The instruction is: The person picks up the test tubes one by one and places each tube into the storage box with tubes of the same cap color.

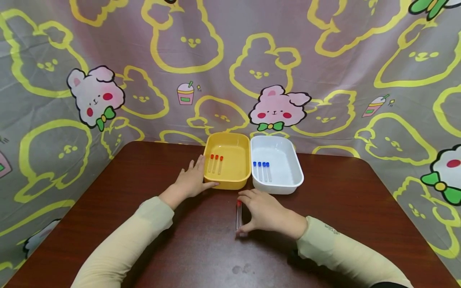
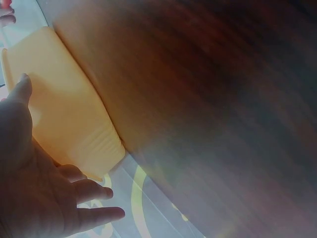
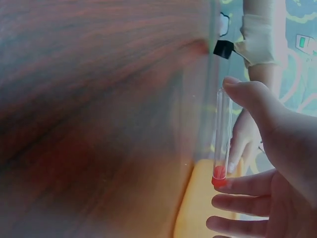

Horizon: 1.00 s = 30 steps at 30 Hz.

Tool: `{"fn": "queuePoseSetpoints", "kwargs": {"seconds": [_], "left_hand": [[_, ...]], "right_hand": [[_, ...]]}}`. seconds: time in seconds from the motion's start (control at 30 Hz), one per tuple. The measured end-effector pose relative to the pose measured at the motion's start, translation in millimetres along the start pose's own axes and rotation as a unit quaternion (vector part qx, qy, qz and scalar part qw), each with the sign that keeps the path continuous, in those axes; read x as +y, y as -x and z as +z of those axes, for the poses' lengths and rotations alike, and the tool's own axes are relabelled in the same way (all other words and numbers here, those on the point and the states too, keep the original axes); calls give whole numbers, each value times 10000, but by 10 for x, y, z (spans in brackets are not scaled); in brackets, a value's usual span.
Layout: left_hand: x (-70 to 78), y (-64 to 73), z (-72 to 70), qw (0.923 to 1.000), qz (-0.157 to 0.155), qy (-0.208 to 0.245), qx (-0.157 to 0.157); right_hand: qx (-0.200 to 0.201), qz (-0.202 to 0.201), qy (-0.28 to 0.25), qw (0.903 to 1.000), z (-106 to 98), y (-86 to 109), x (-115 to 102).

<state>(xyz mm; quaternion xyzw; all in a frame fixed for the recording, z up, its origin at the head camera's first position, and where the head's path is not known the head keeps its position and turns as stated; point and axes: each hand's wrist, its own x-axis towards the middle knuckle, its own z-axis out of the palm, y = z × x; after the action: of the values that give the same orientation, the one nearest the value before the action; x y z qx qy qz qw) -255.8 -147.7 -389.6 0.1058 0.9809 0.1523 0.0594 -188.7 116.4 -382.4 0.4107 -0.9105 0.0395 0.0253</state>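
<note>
My right hand (image 1: pixel 267 209) holds a clear test tube (image 1: pixel 239 218) with a red cap over the table, in front of the yellow tray (image 1: pixel 230 185). In the right wrist view the thumb is at the tube's bare end and the index finger at its red cap (image 3: pixel 219 176). My left hand (image 1: pixel 190 179) rests at the left side of the yellow tray, fingers spread and thumb by its front corner. Three red-capped tubes (image 1: pixel 215 164) lie side by side inside that tray. Several blue-capped tubes (image 1: pixel 263 172) lie in the white tray (image 1: pixel 276 189) to its right.
The two trays stand side by side at the back of the dark brown wooden table (image 1: pixel 201 248). A curtain (image 1: pixel 223 52) printed with cartoon animals hangs behind and at both sides. A small black object (image 3: pixel 224 49) shows by the left sleeve in the right wrist view.
</note>
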Motion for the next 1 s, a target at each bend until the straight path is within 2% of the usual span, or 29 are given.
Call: {"fn": "queuePoseSetpoints", "kwargs": {"seconds": [0.2, 0.43, 0.77, 1.0], "left_hand": [[5, 8, -6, 10000, 35, -2, 37], [5, 11, -10, 10000, 14, 22, 9], [0, 2, -6, 10000, 16, -17, 12], [-5, -9, 1, 10000, 27, -69, 17]], "right_hand": [[151, 16, -157, 9998, -109, -13, 13], [73, 131, -375, 9992, -247, -48, 40], [221, 67, -400, 9989, -330, -91, 74], [300, 230, -414, 9984, -408, -163, 95]]}}
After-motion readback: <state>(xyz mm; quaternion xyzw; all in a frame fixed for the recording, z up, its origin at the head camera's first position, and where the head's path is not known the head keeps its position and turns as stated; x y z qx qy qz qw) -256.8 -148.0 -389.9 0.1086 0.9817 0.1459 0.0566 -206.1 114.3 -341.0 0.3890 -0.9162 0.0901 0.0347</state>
